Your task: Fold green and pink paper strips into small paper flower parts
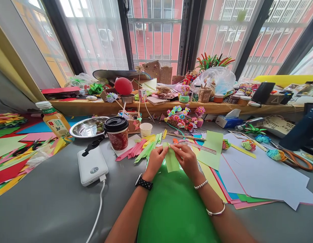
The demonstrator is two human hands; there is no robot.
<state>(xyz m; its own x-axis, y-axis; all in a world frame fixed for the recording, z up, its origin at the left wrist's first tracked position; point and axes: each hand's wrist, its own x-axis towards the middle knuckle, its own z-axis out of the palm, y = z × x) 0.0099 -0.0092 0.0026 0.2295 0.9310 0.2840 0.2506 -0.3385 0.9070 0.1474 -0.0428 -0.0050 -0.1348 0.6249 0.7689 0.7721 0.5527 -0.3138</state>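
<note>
Where the smooth grey table (57, 202) shows between the clutter, it is a flat, hard surface. Directly before the person lies a large glossy bright green sheet (171, 209), and to its right a fanned stack of thin coloured paper sheets (260, 175) topped by a pale lilac one. A white rounded plastic power bank (92, 167) with its cable and a red paper cup with a black lid (117, 133) sit to the left. Over the far edge of the green sheet, the left hand (156, 158) and the right hand (188, 158) meet, fingers narrowed to a pinch on the upper corners of a narrow pale green paper strip (171, 162). The strip appears very light, limp and matte. It probably creases readily and tears under pull, so light fingertip pressure at its edges suits it best.
</note>
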